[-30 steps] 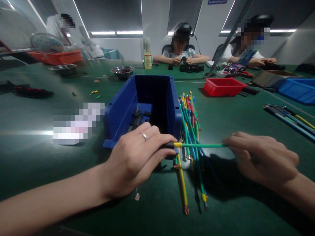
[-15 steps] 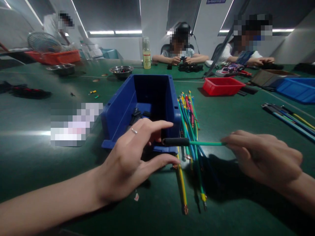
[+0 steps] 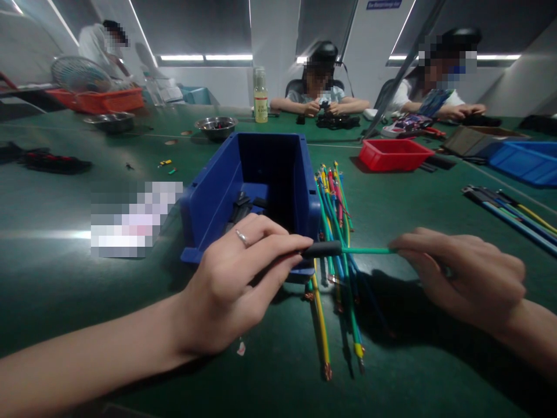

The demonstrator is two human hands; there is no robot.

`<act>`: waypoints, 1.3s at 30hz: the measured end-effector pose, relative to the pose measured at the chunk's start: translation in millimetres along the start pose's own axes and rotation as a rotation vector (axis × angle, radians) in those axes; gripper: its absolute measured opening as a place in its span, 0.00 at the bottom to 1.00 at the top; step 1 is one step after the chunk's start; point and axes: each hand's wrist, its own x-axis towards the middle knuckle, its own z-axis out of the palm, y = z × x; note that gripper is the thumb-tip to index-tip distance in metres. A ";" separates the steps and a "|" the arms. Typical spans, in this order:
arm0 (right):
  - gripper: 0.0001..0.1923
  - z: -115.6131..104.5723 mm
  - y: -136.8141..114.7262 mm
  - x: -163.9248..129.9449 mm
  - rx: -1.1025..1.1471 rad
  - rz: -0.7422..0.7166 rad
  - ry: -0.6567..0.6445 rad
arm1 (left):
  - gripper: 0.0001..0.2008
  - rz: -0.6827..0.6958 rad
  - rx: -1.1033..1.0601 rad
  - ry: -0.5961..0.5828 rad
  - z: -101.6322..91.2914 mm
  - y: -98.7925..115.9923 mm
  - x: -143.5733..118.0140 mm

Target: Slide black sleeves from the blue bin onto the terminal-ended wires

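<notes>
My left hand (image 3: 243, 276) is closed, its thumb and fingertips pinching the left end of a short black sleeve (image 3: 324, 249). That sleeve sits around a thin green wire (image 3: 365, 251), which runs level to the right. My right hand (image 3: 461, 270) is closed on the wire's other stretch, gripping it between thumb and fingers. Under the wire lies a bundle of green, blue, yellow and red wires (image 3: 335, 220), some with bare copper ends. Behind my left hand stands an open blue bin (image 3: 209, 200) with black pieces (image 3: 243, 206) inside; my fingers hide part of its front.
Farther back are a red tray (image 3: 394, 157), a blue tray (image 3: 528, 159), a metal bowl (image 3: 215, 128) and a bottle (image 3: 260, 98). More wires (image 3: 513, 212) lie at the right. Several people sit or stand beyond the green table (image 3: 152, 313).
My left thumb and fingers, spread apart before, have closed on the left end of the black sleeve. The sleeve is slightly farther right; my right hand has barely moved.
</notes>
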 end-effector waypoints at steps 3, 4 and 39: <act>0.06 0.1 2.4 -0.5 -0.004 -0.012 0.006 | 0.14 -0.025 -0.034 0.005 -0.4 1.0 0.5; 0.06 0.0 3.0 -0.4 0.000 -0.019 0.012 | 0.14 -0.038 -0.044 0.012 -0.6 1.4 0.8; 0.07 -0.8 -2.8 6.9 0.070 -0.162 -0.136 | 0.17 -0.202 -0.051 -0.085 -7.2 5.0 5.8</act>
